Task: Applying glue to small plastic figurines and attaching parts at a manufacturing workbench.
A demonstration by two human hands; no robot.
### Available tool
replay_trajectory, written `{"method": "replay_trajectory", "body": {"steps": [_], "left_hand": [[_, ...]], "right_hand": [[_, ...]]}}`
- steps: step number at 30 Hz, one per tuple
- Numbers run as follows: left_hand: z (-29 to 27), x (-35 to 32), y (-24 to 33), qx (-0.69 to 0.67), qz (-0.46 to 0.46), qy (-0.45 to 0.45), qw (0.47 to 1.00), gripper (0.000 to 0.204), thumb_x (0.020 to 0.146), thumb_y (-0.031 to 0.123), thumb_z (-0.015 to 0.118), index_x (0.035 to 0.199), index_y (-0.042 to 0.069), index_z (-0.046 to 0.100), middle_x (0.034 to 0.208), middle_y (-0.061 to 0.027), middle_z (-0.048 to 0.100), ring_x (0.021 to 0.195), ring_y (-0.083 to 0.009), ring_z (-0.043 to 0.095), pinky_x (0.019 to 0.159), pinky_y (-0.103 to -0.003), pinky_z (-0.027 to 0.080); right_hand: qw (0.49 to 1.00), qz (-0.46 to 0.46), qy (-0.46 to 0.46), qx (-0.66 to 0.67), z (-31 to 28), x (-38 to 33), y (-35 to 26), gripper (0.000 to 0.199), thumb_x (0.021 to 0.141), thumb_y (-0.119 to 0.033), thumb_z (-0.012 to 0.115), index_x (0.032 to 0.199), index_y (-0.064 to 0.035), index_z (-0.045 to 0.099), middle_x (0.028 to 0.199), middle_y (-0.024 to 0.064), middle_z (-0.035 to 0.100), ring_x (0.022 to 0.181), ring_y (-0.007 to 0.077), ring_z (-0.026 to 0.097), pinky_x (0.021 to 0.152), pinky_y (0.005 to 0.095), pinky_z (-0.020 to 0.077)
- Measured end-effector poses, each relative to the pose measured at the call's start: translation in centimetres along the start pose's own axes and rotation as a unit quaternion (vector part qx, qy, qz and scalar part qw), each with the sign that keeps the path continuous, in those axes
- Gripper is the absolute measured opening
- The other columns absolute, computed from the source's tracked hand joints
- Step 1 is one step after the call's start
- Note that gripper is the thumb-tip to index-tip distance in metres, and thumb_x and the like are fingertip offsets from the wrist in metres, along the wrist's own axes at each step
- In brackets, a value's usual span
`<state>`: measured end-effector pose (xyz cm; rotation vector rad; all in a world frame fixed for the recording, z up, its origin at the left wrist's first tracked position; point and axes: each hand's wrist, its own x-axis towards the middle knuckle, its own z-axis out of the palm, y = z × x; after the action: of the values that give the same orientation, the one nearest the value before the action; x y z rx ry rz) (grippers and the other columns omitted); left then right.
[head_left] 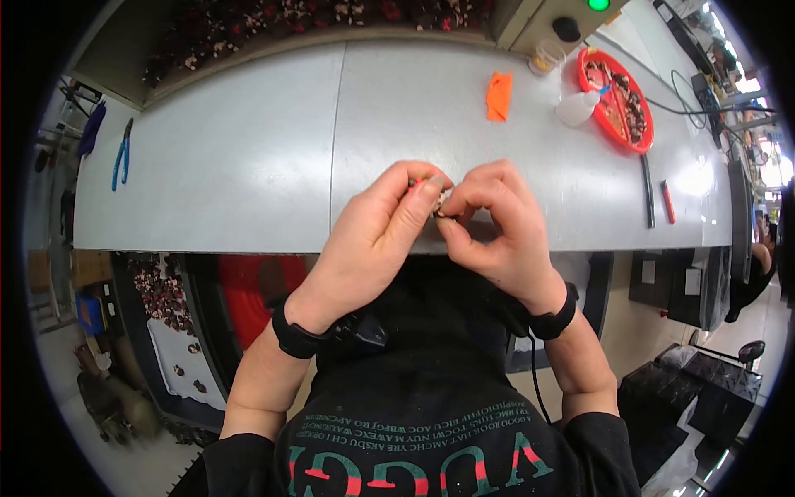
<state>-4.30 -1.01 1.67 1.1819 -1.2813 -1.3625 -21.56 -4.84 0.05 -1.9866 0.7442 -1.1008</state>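
2-handed, drawn close together, pinching a small dark-and-cream piece (441, 202) with a touch of red, just above a smooth silver-grey table (207, 182), near the middle of its front edge
Clamped on it from one side with thumb and forefinger of the bare left hand (373, 217), from the other with thumb and forefinger of the bare right hand (501, 219)
Mostly covered by fingers, so cannot tell its full shape
Wearing 2 black wristbands (300, 334), 1 on each wrist
Near the table's left edge, see blue-handled pliers (122, 161), nose toward the back edge
Along the back edge, see a beige-walled trough (323, 43) heaped with dark, cream and red pieces (331, 15)
Right of the middle, nearer the back edge than the front, see a flat bright orange scrap (498, 97)
Toward the back right corner, see a clear plastic cup (547, 58) with yellowish contents, a whitish squeeze bottle (577, 108) with a blue tip, and just beside it a red oval dish (649, 124) with dark and cream bits inside
Closer to the right edge, see 1 slim black rod (648, 195) and 1 shorter red stick-shaped tool (667, 202), side by side but apart
Below the front edge, at left, see a dark-sided tray with a white lining (170, 356), holding more speckled pieces
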Motion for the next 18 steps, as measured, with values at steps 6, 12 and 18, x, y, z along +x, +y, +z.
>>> {"method": "replay_trajectory", "body": {"steps": [6, 12, 18], "left_hand": [[0.1, 0.2, 0.6, -0.016, -0.033, -0.001, 0.999, 0.028, 0.102, 0.029, 0.043, 0.106, 0.004, 0.055, 0.086, 0.0036, 0.054, 0.072, -0.0028, 0.043, 0.064, -0.018, 0.038], [0.1, 0.9, 0.4, 0.031, 0.019, -0.034, 0.999, 0.026, 0.102, 0.028, 0.042, 0.104, 0.005, 0.055, 0.083, 0.0034, 0.053, 0.071, -0.0024, 0.043, 0.063, -0.017, 0.037], [0.8, 0.9, 1.3, -0.036, -0.015, -0.042, 0.998, 0.034, 0.102, 0.032, 0.038, 0.114, 0.004, 0.054, 0.081, 0.0037, 0.051, 0.071, -0.0025, 0.042, 0.064, -0.018, 0.038]], "right_hand": [[0.995, 0.075, 0.001, 0.072, -0.3, -0.2, -0.5, 0.025, 0.075, -0.003, 0.075, 0.095, -0.0046, 0.060, 0.097, 0.0060, 0.054, 0.077, 0.0132, 0.060, 0.070, 0.0251, 0.0522], [0.973, 0.159, -0.022, 0.168, -1.2, -0.5, -0.5, 0.022, 0.082, -0.002, 0.069, 0.101, -0.0019, 0.057, 0.098, 0.0037, 0.055, 0.083, 0.0087, 0.058, 0.073, 0.0219, 0.0489], [0.883, 0.296, -0.064, 0.359, -2.2, 0.0, -1.0, 0.022, 0.088, -0.004, 0.062, 0.108, -0.0012, 0.051, 0.097, 0.0008, 0.057, 0.084, 0.0056, 0.056, 0.074, 0.0212, 0.0481]]}}
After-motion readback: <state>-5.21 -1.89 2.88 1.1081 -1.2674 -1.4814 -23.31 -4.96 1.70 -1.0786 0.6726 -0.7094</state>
